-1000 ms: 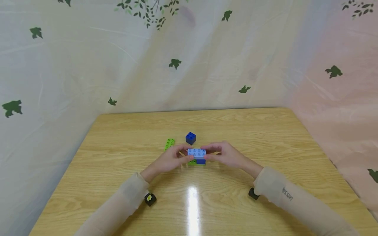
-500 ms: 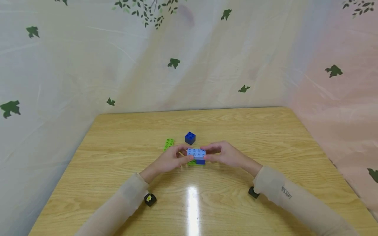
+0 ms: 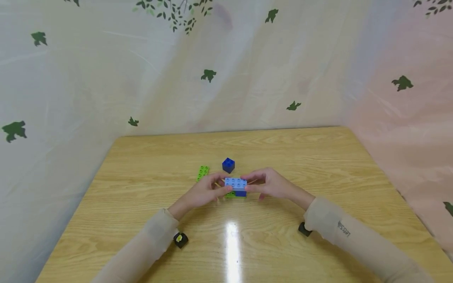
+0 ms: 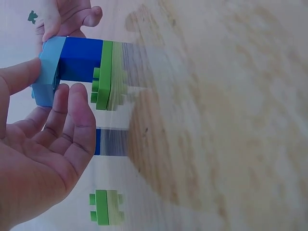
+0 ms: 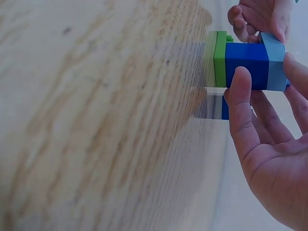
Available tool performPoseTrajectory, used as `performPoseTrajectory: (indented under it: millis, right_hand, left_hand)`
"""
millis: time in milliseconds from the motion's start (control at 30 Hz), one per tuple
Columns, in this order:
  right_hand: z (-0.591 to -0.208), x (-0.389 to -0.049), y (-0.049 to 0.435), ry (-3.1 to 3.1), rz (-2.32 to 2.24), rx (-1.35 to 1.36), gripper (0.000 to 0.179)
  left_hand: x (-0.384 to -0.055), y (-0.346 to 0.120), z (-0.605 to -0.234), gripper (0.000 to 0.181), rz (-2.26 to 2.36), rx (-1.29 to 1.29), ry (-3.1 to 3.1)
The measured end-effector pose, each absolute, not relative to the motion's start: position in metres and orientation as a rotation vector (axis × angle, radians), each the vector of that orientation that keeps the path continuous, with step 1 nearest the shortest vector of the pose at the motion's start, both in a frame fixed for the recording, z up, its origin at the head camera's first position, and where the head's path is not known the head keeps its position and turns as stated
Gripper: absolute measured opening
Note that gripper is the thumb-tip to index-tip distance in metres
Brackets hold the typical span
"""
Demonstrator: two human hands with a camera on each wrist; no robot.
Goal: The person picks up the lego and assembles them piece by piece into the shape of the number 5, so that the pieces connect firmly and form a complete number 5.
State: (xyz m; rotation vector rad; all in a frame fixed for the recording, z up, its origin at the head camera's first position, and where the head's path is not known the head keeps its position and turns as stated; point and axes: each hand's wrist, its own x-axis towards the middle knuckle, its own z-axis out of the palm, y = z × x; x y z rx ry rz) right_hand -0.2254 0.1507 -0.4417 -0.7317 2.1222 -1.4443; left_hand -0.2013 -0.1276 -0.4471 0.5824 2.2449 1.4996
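Note:
A light blue building brick (image 3: 235, 184) lies across the top of a dark blue brick (image 5: 247, 65), which stands on the right half of a green studded plate (image 4: 104, 79) on the table. The light blue brick's left part overhangs the plate. At its left end my left hand (image 3: 204, 192) pinches it between thumb and fingers. My right hand (image 3: 274, 184) pinches the right end, with a lower finger stretched down beside the dark blue brick in the right wrist view.
Just behind the stack sits a loose dark blue brick (image 3: 228, 165). Another green plate (image 3: 203, 172) lies flat behind my left hand. The wooden table (image 3: 170, 157) meets a leaf-patterned cloth (image 3: 247, 78) at the back.
The stack and the left hand hold their place. A lower finger of the right hand has come down into sight below the thumb.

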Motion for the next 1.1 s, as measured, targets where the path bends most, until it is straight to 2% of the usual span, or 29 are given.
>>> performPoseTrajectory:
  millis: [333,633,900,1100]
  right_hand:
    - [-0.441,-0.227,0.15,2.09,-1.475,-0.729,0.042]
    - [-0.443,-0.227,0.152,2.125,-1.453,-0.754,0.043]
    - [-0.446,-0.228,0.153,2.116,-1.456,-0.773,0.043]
    - [-0.446,-0.227,0.155,2.142,-1.434,-0.774,0.042]
  left_hand:
    - [-0.208,-0.134,-0.442,0.048,1.413,0.619,2.214]
    - [-0.227,-0.132,-0.429,0.053,1.563,0.455,2.378]
    - [-0.248,-0.12,-0.442,0.072,1.628,0.393,2.528]
    - [-0.256,-0.11,-0.454,0.072,1.595,0.416,2.598]
